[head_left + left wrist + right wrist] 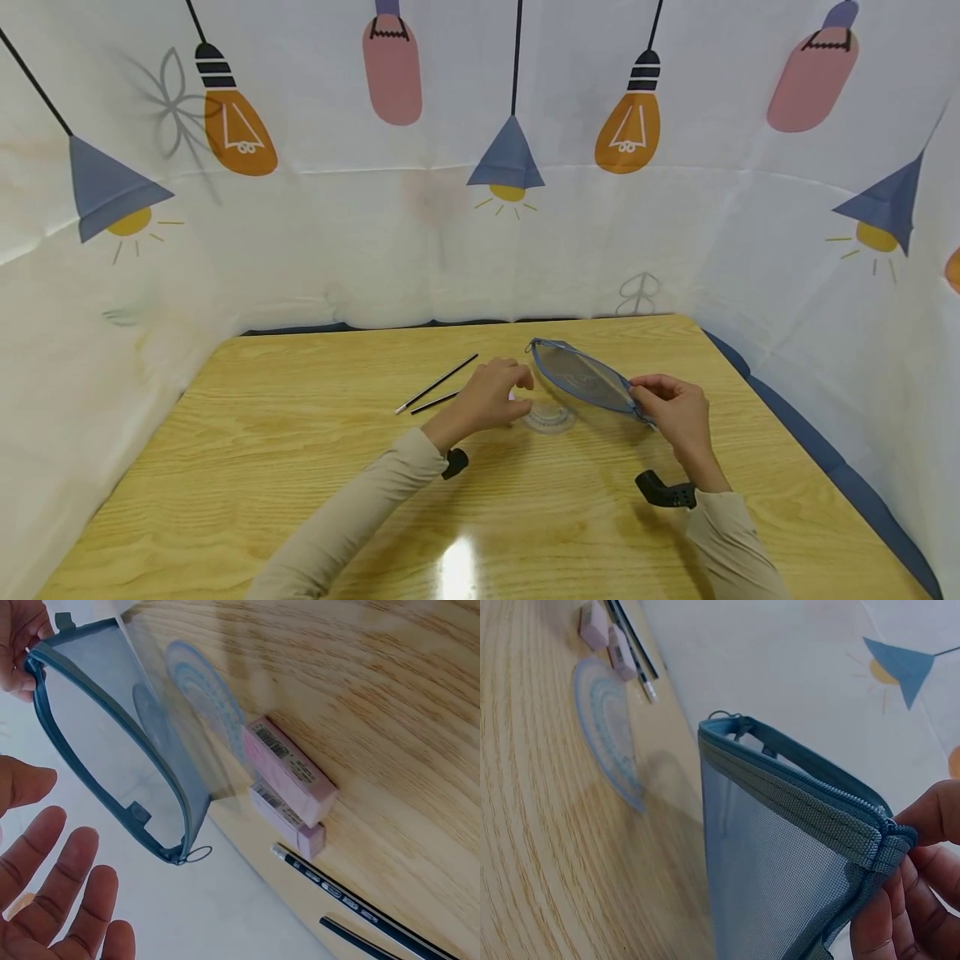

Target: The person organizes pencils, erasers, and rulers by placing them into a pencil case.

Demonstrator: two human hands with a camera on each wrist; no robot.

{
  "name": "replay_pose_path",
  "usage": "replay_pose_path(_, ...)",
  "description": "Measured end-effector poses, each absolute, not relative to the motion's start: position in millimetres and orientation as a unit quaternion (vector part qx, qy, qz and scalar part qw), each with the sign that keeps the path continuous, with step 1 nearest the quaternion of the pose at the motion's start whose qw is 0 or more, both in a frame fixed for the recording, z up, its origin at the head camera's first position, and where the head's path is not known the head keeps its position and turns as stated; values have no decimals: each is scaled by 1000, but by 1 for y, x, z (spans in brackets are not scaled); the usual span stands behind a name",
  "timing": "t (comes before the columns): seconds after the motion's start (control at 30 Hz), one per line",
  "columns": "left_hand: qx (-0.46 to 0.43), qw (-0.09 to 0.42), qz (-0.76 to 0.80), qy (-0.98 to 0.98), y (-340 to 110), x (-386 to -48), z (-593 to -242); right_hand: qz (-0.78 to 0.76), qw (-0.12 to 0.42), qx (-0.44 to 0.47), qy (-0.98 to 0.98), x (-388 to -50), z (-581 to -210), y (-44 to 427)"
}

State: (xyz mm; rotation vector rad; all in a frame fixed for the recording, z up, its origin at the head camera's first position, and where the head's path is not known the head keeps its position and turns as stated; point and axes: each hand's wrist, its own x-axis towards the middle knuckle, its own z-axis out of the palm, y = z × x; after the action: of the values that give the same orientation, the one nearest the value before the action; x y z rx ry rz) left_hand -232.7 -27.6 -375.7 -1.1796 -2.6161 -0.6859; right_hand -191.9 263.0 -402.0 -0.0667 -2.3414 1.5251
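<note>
My right hand [677, 415] pinches one end corner of a blue mesh zipper pouch [780, 847]. The pouch's zipped mouth gapes wide in the left wrist view, and a faint rounded shape shows through its mesh. My left hand [487, 398] holds nothing; its fingers are spread and loosely bent in the left wrist view [60, 892], apart from the pouch. Below and beside that hand lie a clear protractor [550, 418] and two pink boxed erasers [289, 769], mostly hidden by the hand in the head view. Two dark pencils [438, 383] lie just left of it.
A wood-grain table [262, 467] carries everything. Behind it and at both sides hangs a white cloth [360, 242] printed with lamps and bulbs. Black wrist mounts [666, 490] sit on both forearms.
</note>
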Motion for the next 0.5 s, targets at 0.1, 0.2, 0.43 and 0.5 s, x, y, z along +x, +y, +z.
replay_pose_path(0.1, -393, 94, -244, -882, -32, -232, -376, 541, 170, -25, -824, -191, -402, 263)
replay_pose_path(0.2, -392, 90, -258, -879, -36, -232, -377, 542, 167, -26, -823, -192, -402, 264)
replay_pose_path(0.43, -393, 82, -274, -874, -42, -232, -384, 543, 164, -29, -823, -193, -404, 265)
replay_pose_path(0.5, -392, 79, -279, -873, -44, -231, -385, 542, 164, -29, -823, -193, -403, 264)
